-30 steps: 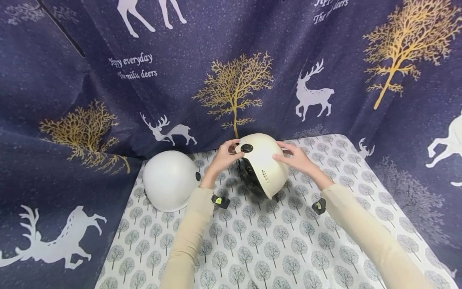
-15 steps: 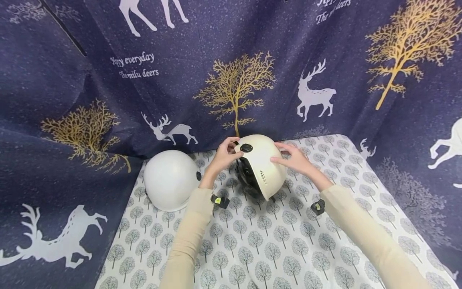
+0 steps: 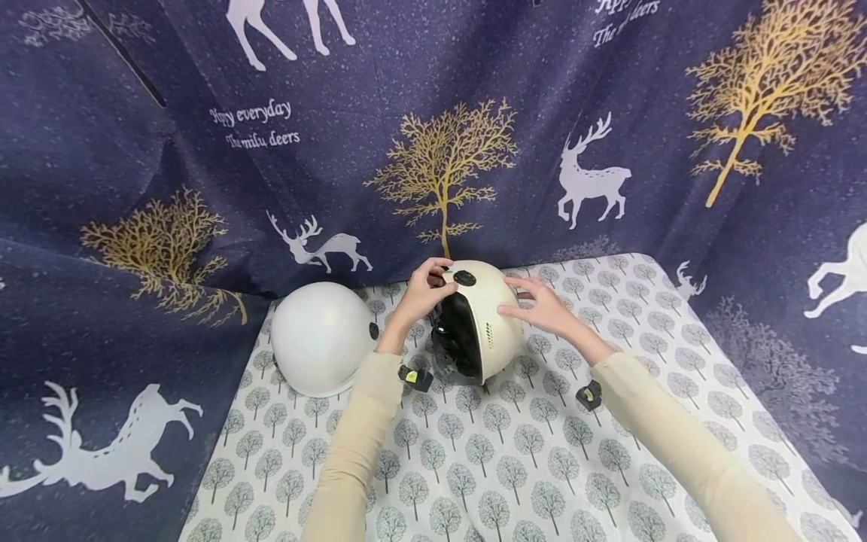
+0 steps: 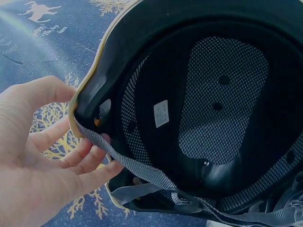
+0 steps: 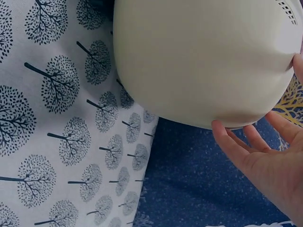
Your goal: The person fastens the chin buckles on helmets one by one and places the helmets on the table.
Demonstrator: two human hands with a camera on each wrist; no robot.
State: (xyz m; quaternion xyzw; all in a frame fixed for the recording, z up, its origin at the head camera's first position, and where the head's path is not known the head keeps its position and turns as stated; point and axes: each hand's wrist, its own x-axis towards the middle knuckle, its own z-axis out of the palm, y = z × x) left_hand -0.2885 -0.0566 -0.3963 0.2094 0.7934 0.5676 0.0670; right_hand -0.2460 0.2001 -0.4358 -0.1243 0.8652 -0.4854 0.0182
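Note:
A cream helmet (image 3: 497, 335) with a black oval fitting is tilted in the head view, its dark opening turned to the left. My left hand (image 3: 420, 295) grips its rim by the fitting. In the left wrist view, fingers of the left hand (image 4: 52, 156) reach inside the rim beside a grey chin strap (image 4: 128, 161), below the black padded lining (image 4: 222, 94). My right hand (image 3: 542, 305) touches the opposite side of the shell with spread fingers. In the right wrist view, fingertips of the right hand (image 5: 265, 156) press against the smooth dome (image 5: 199, 61).
A second, white helmet (image 3: 318, 339) lies dome up at the left on the tree-print cloth (image 3: 474, 467) over the table. Close behind hangs a dark blue curtain (image 3: 325, 188) with deer and gold trees.
The cream helmet has turned, its lower edge swinging left, so more of the dark inside shows. My right hand has moved slightly left with it; my left hand stays nearly in place.

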